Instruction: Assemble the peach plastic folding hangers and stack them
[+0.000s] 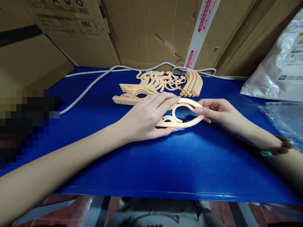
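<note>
A cream plastic folding clothes hanger [192, 122] is held just above the blue table, its rounded looped end to the right. My left hand [145, 118] wraps over its left part, fingers on top and thumb along the lower edge, hiding that part. My right hand [217, 110] pinches the rounded end between thumb and fingers. Behind my left hand lies a stack of similar cream hanger pieces [125, 99], partly covered. Farther back are several cream hooks [153, 80] in a loose row, and to their right several curved cream arm pieces [194, 82] side by side.
The blue table [151, 167] carries a white cable [82, 94] looping along its back and left. Cardboard boxes [151, 34] wall off the back and left. A white plastic bag [274, 66] and clear plastic film [284, 121] lie at the right.
</note>
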Demonstrator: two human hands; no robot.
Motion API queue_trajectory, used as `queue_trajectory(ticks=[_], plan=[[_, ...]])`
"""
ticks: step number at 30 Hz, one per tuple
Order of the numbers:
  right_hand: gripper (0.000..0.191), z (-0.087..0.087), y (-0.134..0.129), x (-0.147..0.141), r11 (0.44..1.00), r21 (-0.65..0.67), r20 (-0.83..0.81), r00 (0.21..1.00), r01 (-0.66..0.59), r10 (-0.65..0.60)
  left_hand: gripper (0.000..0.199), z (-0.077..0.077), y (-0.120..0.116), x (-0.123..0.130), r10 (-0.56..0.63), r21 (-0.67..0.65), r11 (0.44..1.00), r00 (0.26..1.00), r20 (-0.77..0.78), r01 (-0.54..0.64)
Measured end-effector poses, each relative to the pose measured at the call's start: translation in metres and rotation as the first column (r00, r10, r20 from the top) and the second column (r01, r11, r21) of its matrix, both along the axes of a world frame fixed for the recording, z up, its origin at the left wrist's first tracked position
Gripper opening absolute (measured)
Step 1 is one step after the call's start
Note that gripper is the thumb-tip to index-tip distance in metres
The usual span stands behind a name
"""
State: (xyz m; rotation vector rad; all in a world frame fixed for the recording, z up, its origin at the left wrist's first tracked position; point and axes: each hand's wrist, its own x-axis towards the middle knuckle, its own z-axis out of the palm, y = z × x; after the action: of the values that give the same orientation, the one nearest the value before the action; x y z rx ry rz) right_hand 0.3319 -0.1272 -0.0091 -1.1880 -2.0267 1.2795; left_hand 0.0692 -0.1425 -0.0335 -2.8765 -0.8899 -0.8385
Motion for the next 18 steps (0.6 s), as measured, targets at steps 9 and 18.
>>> queue_trajectory(ticks=[9, 18], plan=[[0.036, 0.002, -0.002, -0.003, 1.0, -0.003, 0.006, 1.0, 0.013, -0.013, 0.067, -0.001, 0.0, -0.001, -0.001, 0.001, 1.0, 1.0, -0.019, 0.001], [0.053, -0.007, 0.002, 0.002, 0.992, 0.08, -0.117, 0.989, 0.096, -0.086, 0.067, 0.04, 0.008, -0.014, 0.088, -0.017, 0.996, 0.995, -0.053, -0.089]])
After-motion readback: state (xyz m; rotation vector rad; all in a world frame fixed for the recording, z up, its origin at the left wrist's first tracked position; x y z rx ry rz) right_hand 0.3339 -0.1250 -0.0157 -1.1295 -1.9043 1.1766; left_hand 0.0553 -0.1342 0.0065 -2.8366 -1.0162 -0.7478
